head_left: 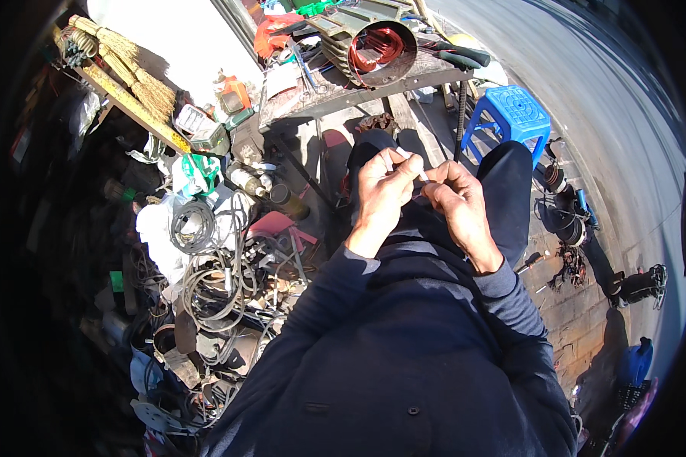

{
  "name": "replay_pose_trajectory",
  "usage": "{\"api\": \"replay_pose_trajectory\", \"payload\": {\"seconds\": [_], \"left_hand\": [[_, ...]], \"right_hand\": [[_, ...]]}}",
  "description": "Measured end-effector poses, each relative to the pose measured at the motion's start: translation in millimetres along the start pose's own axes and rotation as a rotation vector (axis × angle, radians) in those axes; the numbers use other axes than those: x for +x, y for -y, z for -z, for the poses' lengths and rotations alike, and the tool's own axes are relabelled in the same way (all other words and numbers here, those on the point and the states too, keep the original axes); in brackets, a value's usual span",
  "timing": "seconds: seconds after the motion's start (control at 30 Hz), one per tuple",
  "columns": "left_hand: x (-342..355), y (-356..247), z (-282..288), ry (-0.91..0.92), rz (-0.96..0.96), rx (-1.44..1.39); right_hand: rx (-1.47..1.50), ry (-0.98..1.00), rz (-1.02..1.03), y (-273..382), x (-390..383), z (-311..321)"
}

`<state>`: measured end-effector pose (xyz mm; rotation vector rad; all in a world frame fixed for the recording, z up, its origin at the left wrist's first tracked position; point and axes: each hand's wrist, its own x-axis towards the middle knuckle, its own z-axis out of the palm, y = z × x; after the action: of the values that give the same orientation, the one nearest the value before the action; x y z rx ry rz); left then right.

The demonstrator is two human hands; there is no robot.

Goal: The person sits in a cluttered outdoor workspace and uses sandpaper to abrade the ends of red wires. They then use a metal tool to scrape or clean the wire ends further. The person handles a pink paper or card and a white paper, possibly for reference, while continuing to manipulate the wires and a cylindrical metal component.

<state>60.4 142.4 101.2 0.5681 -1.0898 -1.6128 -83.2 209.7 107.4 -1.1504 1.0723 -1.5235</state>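
1. Outdoors, hard sun, deep shadows
2. Worn workbench (pixel 343 90) w/ motor stator (pixel 373 46) up top
3. Blue plastic stool (pixel 514 113) rt
4. Cable heap (pixel 213 282) + brooms (pixel 129 72) left
5. Grey road (pixel 587 68) rt

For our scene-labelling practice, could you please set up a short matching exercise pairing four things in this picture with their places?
Things:
1. Small white strip
2. Blue plastic stool
3. Brooms
4. Motor stator with red windings

Places:
A. Leaning at the upper left, beside the white wall
B. Pinched between the left hand and the right hand
C. Lying on the cluttered workbench at the top
D. Standing on the ground to the right of the workbench

Pairs: 1-B, 2-D, 3-A, 4-C
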Motion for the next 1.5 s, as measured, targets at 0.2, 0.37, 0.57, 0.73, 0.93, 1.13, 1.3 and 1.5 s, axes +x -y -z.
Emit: {"api": "replay_pose_trajectory", "payload": {"seconds": [0.2, 0.37, 0.57, 0.73, 0.93, 1.13, 1.3, 1.5], "left_hand": [[4, -10, 4, -0.025, -0.035, 0.025], [3, -6, 6, -0.035, -0.042, 0.051], [6, -3, -3, -0.033, -0.01, 0.044], [13, 0, -19, -0.058, 0.059, -0.044], [32, 14, -35, -0.057, 0.118, -0.233], [68, 39, -51, -0.018, 0.186, -0.186], [85, 42, -58, 0.009, 0.21, -0.131], [103, 35, -41, -0.102, 0.202, -0.215]], "right_hand": [[0.043, -0.039, 0.002, -7, -2, 5], [-0.067, -0.153, 0.034, -18, 4, 6], [-0.181, -0.124, 0.165, -17, 9, -1], [-0.453, -0.199, 0.282, -2, 3, 8], [-0.487, -0.23, 0.18, 1, 11, 23], [-0.461, -0.377, 0.281, -4, 31, 38], [-0.45, -0.389, 0.205, 1, 48, 48], [-0.475, -0.286, 0.129, 5, 74, 43]]}}
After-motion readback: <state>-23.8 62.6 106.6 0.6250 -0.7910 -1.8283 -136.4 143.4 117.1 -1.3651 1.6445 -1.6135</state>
